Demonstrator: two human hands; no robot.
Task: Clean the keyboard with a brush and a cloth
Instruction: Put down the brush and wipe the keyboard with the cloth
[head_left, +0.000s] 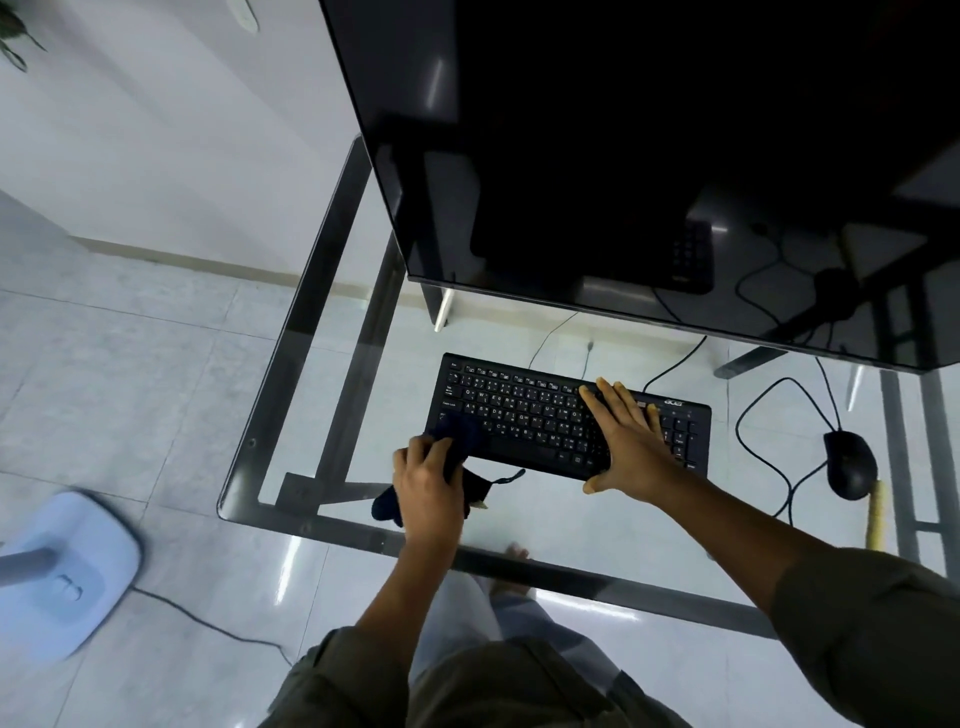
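Note:
A black keyboard (524, 410) lies on the glass desk (545, 525) below the monitor. My left hand (428, 480) grips a dark blue cloth (460, 434) bunched over the keyboard's front left corner, with the cloth's tail hanging onto the glass toward me. My right hand (631, 439) lies flat, fingers spread, on the keyboard's right half, holding nothing. A yellowish stick-like handle (876, 514) lies at the desk's right, behind the mouse; I cannot tell whether it is the brush.
A large dark monitor (649, 156) overhangs the back of the desk. A black wired mouse (849, 464) sits to the keyboard's right, cables looping around it. A pale blue fan base (72, 571) with a cord stands on the tiled floor at left.

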